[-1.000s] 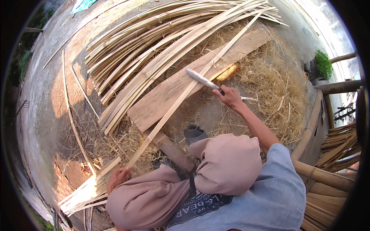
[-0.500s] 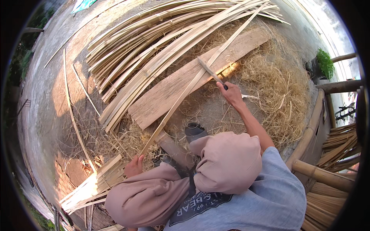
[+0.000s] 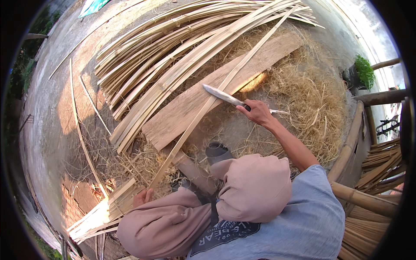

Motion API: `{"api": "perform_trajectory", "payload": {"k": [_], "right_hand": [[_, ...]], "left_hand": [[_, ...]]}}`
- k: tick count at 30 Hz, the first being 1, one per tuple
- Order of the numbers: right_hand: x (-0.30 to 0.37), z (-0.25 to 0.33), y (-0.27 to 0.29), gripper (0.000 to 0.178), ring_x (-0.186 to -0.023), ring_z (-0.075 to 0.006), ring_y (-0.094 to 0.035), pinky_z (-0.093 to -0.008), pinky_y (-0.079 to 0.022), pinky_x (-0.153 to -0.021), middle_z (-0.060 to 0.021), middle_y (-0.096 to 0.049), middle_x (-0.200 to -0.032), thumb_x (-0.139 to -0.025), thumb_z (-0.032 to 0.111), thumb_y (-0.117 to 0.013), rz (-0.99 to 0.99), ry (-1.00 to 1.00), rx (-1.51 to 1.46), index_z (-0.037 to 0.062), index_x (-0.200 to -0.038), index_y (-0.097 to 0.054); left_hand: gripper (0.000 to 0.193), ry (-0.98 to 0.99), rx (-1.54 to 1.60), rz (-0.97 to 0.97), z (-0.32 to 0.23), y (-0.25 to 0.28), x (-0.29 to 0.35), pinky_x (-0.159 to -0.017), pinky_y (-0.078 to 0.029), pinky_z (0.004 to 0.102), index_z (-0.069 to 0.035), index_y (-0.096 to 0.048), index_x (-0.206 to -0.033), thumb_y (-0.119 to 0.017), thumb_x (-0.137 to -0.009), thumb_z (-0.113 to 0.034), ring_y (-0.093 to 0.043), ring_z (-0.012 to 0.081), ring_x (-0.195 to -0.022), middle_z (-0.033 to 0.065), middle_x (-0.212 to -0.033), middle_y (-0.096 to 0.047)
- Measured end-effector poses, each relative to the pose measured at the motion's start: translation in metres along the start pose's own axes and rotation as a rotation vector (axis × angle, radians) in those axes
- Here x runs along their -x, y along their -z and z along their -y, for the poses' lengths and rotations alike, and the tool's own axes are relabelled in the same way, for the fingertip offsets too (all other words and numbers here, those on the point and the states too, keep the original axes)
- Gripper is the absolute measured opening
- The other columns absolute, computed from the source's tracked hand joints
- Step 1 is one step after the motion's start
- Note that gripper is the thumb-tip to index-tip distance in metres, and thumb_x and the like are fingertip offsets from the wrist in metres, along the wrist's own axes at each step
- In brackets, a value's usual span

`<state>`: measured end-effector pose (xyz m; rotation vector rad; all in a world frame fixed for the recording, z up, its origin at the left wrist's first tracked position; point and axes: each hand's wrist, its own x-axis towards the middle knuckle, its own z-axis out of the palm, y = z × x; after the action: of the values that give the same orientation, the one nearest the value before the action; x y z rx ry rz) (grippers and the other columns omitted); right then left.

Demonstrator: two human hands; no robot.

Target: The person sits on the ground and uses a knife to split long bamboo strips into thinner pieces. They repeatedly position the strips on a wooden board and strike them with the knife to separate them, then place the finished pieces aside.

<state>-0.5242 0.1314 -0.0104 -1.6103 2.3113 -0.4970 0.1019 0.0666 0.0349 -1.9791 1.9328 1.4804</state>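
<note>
My right hand (image 3: pixel 257 112) is closed round the dark handle of a large knife (image 3: pixel 223 95). Its broad metal blade lies across a long, pale bamboo strip (image 3: pixel 197 121). The strip slants from lower left to upper right, passing over a wide wooden plank (image 3: pixel 173 118). At the strip's near end my left hand (image 3: pixel 143 197) is closed on it, beside my bent left knee, which partly hides the fingers.
Behind the plank lies a large stack of bamboo strips (image 3: pixel 160 52). Curly shavings (image 3: pixel 312 104) heap at the right. More strips (image 3: pixel 110 206) rest by my left hand. A bamboo rail (image 3: pixel 364 198) runs along the right side, with bundled strips (image 3: pixel 381 167) beyond it.
My right hand has drawn the knife down and left along the strip, and the blade now shows its flat side. My left hand has moved slightly down and left with the strip's end.
</note>
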Motion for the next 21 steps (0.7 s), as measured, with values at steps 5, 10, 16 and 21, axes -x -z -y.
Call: {"api": "perform_trajectory", "payload": {"k": [5, 10, 16, 21], "right_hand": [[-0.023, -0.115, 0.005, 0.066, -0.074, -0.0445, -0.068, -0.0537, -0.051, -0.072, -0.0218, -0.067, -0.072, -0.1, 0.064, -0.055, -0.354, -0.676, -0.171, 0.0011, -0.084, -0.063], [-0.021, -0.01, 0.005, 0.068, -0.074, -0.0451, -0.067, -0.0543, -0.049, -0.071, -0.0266, -0.067, -0.075, -0.099, 0.064, -0.056, -0.18, -0.336, -0.056, -0.0015, -0.083, -0.067], [-0.02, -0.058, 0.018, 0.071, -0.077, -0.0449, -0.067, -0.0549, -0.048, -0.071, -0.0279, -0.067, -0.077, -0.098, 0.064, -0.057, -0.282, -0.531, -0.084, -0.0044, -0.078, -0.064], [-0.005, 0.04, -0.023, 0.069, -0.055, -0.0336, -0.056, -0.048, -0.044, -0.056, -0.0219, -0.06, -0.061, -0.101, 0.059, -0.059, -0.122, -0.363, -0.305, -0.0049, -0.074, -0.062]], "left_hand": [[0.041, 0.069, 0.161, 0.174, -0.005, 0.015, -0.014, -0.05, -0.029, 0.0332, -0.005, -0.069, -0.077, -0.069, -0.102, -0.038, -0.038, 0.0071, -0.055, -0.005, -0.057, -0.046], [0.047, -0.141, 0.147, 0.251, -0.148, -0.048, -0.09, -0.052, -0.045, 0.0287, -0.004, -0.072, -0.088, -0.064, -0.103, -0.047, -0.058, 0.011, -0.054, 0.0027, -0.063, -0.063], [0.05, -0.029, 0.023, 0.554, -0.139, -0.026, -0.109, -0.049, -0.045, 0.0272, -0.002, -0.071, -0.085, -0.059, -0.106, -0.046, -0.057, 0.01, -0.052, 0.003, -0.065, -0.065], [0.05, -0.294, -0.14, 0.13, -0.129, -0.074, -0.098, -0.053, -0.046, 0.0399, -0.005, -0.069, -0.082, -0.058, -0.105, -0.048, -0.059, 0.0259, -0.053, 0.0102, -0.061, -0.063]]}}
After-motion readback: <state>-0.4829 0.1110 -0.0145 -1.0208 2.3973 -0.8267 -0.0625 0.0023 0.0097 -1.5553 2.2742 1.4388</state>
